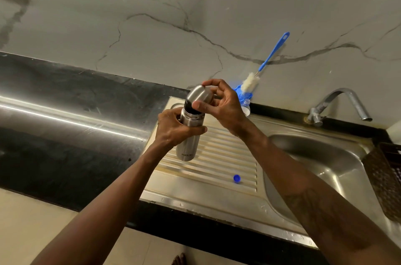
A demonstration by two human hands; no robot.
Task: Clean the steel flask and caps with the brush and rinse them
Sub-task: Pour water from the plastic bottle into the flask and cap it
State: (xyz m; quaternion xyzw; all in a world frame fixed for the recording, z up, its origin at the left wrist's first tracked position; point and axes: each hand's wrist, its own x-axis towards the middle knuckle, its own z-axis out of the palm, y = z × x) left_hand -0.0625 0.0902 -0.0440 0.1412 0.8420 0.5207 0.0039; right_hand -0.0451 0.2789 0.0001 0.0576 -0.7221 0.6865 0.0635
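Left hand (173, 128) below right hand (219, 104), both in curled grips

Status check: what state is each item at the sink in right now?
steel flask: tilted, gripped by left hand.
steel cap: lifted askew off the flask, pinched by right hand.
brush: untouched, leaning on wall.
tap: no water running.
blue bottle cap: loose on drainboard.

A home kitchen: steel sink (325, 156) with ribbed drainboard (217, 156), tap (340, 104), black counter (65, 102), marble-look wall (173, 4).
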